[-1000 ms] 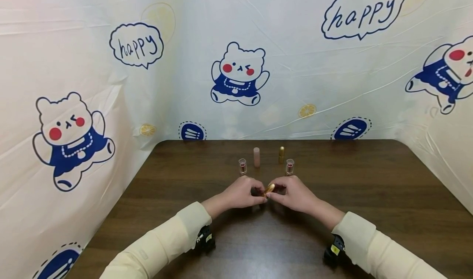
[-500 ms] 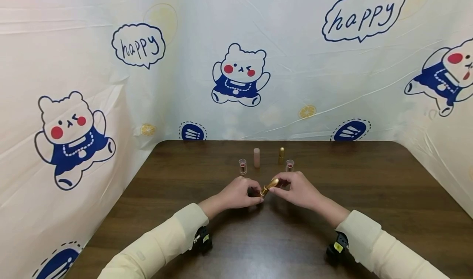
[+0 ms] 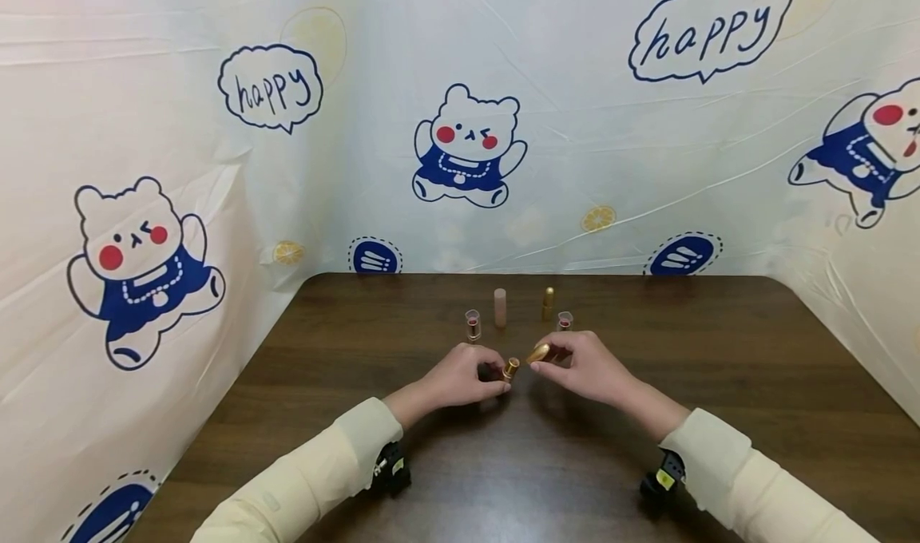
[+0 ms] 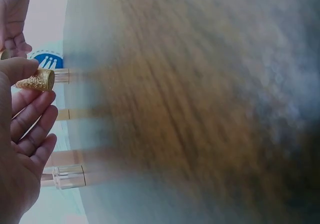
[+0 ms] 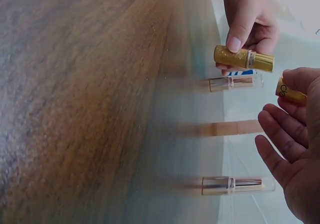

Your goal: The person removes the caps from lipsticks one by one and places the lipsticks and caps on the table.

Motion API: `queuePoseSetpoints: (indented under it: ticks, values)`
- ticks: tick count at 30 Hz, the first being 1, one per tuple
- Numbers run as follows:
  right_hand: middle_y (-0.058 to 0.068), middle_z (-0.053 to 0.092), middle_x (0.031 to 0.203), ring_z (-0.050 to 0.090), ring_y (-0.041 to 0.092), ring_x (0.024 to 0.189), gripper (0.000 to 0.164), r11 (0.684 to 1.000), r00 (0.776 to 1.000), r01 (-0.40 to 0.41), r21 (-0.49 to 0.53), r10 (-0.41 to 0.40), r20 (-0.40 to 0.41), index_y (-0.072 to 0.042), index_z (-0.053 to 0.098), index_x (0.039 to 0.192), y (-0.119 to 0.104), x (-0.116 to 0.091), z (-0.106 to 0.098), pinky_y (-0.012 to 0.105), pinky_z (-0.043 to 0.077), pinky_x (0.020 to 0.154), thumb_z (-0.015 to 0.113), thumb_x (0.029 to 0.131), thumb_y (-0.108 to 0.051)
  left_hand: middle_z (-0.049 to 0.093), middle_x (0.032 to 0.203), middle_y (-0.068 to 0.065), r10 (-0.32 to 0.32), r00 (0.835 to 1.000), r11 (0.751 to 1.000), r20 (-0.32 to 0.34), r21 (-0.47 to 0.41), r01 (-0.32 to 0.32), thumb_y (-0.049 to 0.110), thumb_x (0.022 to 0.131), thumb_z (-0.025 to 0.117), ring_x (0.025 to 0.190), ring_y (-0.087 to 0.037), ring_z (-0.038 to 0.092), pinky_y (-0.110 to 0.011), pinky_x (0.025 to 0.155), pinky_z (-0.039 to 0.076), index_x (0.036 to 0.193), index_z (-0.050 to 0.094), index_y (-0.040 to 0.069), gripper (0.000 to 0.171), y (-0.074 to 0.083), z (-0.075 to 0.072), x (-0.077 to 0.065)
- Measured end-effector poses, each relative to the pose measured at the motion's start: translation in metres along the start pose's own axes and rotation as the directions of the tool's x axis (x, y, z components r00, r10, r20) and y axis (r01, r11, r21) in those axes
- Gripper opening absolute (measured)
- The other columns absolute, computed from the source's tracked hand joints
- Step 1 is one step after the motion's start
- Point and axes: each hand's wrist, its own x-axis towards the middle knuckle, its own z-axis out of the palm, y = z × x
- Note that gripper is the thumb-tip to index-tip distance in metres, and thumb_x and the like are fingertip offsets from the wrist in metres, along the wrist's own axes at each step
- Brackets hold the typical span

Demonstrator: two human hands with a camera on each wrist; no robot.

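In the head view, my left hand (image 3: 460, 379) pinches the glittery gold base of a lipstick (image 3: 511, 369) between thumb and fingers, a little tilted. My right hand (image 3: 589, 370) holds its gold, round-tipped cap (image 3: 538, 354), apart from the base by a small gap. The right wrist view shows the lipstick base (image 5: 244, 59) lying sideways in the left hand's pinch, its shiny gold collar bare. Dark lettering marks the cap (image 5: 290, 92). Whether any lipstick bullet sticks out of the collar cannot be made out.
Beyond my hands stand two clear-capped lipsticks, one on the left (image 3: 473, 326) and one on the right (image 3: 565, 321). Farther back are a pink tube (image 3: 500, 309) and a gold tube (image 3: 549, 303). All are upright on the brown wooden table (image 3: 345, 327), with a printed curtain (image 3: 561, 152) behind it.
The cap has come off the lipstick: my right hand has drawn it up and to the right. My left hand has shifted slightly left with the base.
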Motion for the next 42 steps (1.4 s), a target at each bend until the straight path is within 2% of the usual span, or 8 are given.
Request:
queuePoseSetpoints:
  ticks: [5, 12, 27, 35, 42]
  values:
    - [-0.009, 0.065, 0.084, 0.062, 0.008, 0.077, 0.012, 1.0, 1.0, -0.007, -0.025, 0.007, 0.001, -0.013, 0.07, 0.096, 0.002, -0.001, -0.003, 0.039, 0.054, 0.074, 0.074, 0.088, -0.021, 0.065, 0.081, 0.011, 0.001, 1.0, 1.0, -0.026, -0.003, -0.001, 0.021, 0.084, 0.077, 0.078, -0.009, 0.063, -0.027, 0.071, 0.051, 0.087, 0.07, 0.016, 0.009, 0.0, -0.002, -0.002]
    - [-0.009, 0.065, 0.085, 0.062, 0.01, 0.079, 0.01, 0.998, 0.999, -0.038, -0.048, 0.038, 0.004, -0.014, 0.07, 0.095, 0.005, -0.005, -0.01, 0.037, 0.054, 0.075, 0.074, 0.088, -0.021, 0.066, 0.083, 0.01, -0.01, 0.998, 1.0, -0.067, 0.028, 0.012, 0.023, 0.083, 0.077, 0.078, -0.004, 0.061, -0.025, 0.073, 0.05, 0.088, 0.071, 0.015, 0.011, -0.004, -0.005, -0.005]
    - [-0.008, 0.065, 0.084, 0.06, 0.01, 0.078, 0.011, 0.987, 0.998, -0.069, -0.144, 0.067, -0.017, -0.014, 0.07, 0.091, 0.023, -0.014, -0.024, 0.04, 0.054, 0.074, 0.075, 0.087, -0.023, 0.066, 0.087, 0.01, -0.032, 0.995, 0.998, -0.097, 0.043, 0.037, 0.024, 0.085, 0.076, 0.083, -0.005, 0.06, -0.029, 0.078, 0.05, 0.088, 0.07, 0.017, 0.01, -0.009, -0.011, -0.01]
    - [-0.006, 0.063, 0.079, 0.058, 0.012, 0.072, 0.013, 0.973, 0.99, -0.142, -0.183, 0.135, -0.052, -0.013, 0.07, 0.091, 0.032, -0.02, -0.035, 0.03, 0.051, 0.065, 0.075, 0.087, -0.024, 0.066, 0.088, 0.008, -0.063, 0.991, 0.997, -0.12, 0.031, 0.067, 0.023, 0.085, 0.076, 0.083, -0.009, 0.061, -0.031, 0.079, 0.051, 0.09, 0.07, 0.015, 0.011, -0.012, -0.016, -0.014]
    - [-0.006, 0.062, 0.077, 0.057, 0.012, 0.07, 0.014, 0.957, 0.981, -0.194, -0.217, 0.184, -0.065, -0.013, 0.069, 0.09, 0.038, -0.022, -0.042, 0.029, 0.05, 0.063, 0.074, 0.088, -0.025, 0.067, 0.087, 0.007, -0.082, 0.984, 0.996, -0.156, 0.022, 0.086, 0.023, 0.084, 0.077, 0.082, -0.007, 0.061, -0.03, 0.078, 0.051, 0.088, 0.071, 0.015, 0.011, -0.015, -0.021, -0.017]
